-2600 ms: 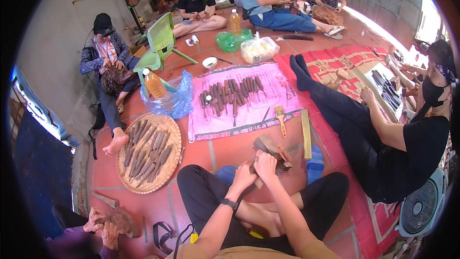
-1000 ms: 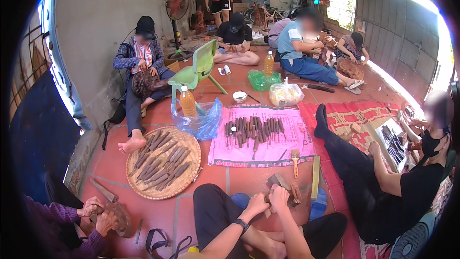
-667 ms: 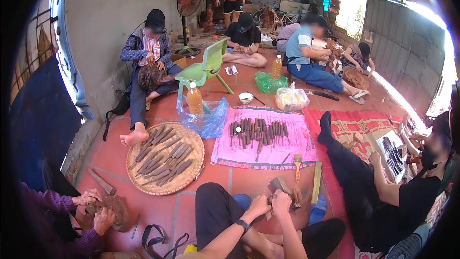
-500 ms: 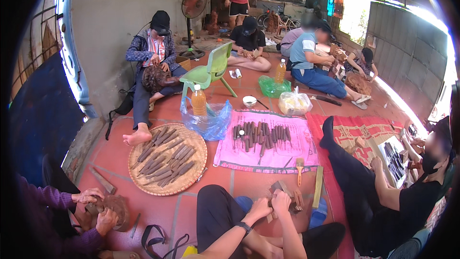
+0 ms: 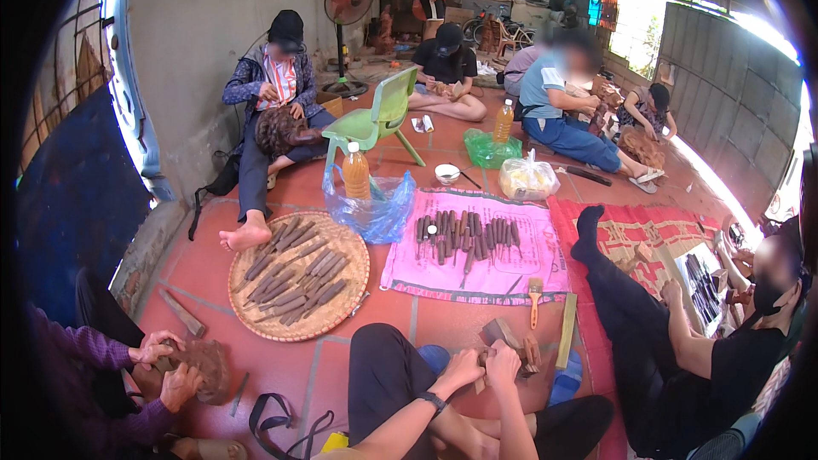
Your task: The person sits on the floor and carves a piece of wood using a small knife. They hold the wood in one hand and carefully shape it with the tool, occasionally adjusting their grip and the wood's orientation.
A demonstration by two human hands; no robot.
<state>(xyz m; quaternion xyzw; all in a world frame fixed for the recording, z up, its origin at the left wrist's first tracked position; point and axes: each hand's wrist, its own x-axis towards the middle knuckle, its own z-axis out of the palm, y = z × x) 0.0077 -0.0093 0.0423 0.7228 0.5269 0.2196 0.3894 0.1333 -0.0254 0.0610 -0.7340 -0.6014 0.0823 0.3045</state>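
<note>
My left hand (image 5: 461, 369), with a dark band on its wrist, is closed and pressed against my right hand (image 5: 503, 365), low in the middle between my bent legs. A small light-brown piece of wood (image 5: 480, 384) shows under and between the fingers, mostly covered. My right hand is closed as well; whether it grips that wood or a slim tool is hidden. Just beyond my knuckles lie a dark wood block (image 5: 500, 332) and a reddish carved wood piece (image 5: 532, 351). A flat brush (image 5: 534, 303) with a wooden handle rests on the edge of the pink cloth.
A round woven tray (image 5: 358, 311) and a pink cloth (image 5: 417, 279) hold rows of dark-handled carving tools. A yellowish wooden strip (image 5: 566, 330) lies to the right, near a blue slipper (image 5: 566, 380). Co-workers sit close on both sides; black straps (image 5: 271, 426) lie at lower left.
My hands stay together, shifted only slightly. The standing person in red at the back has turned and moved. The left co-worker's hands and wood piece have shifted a little.
</note>
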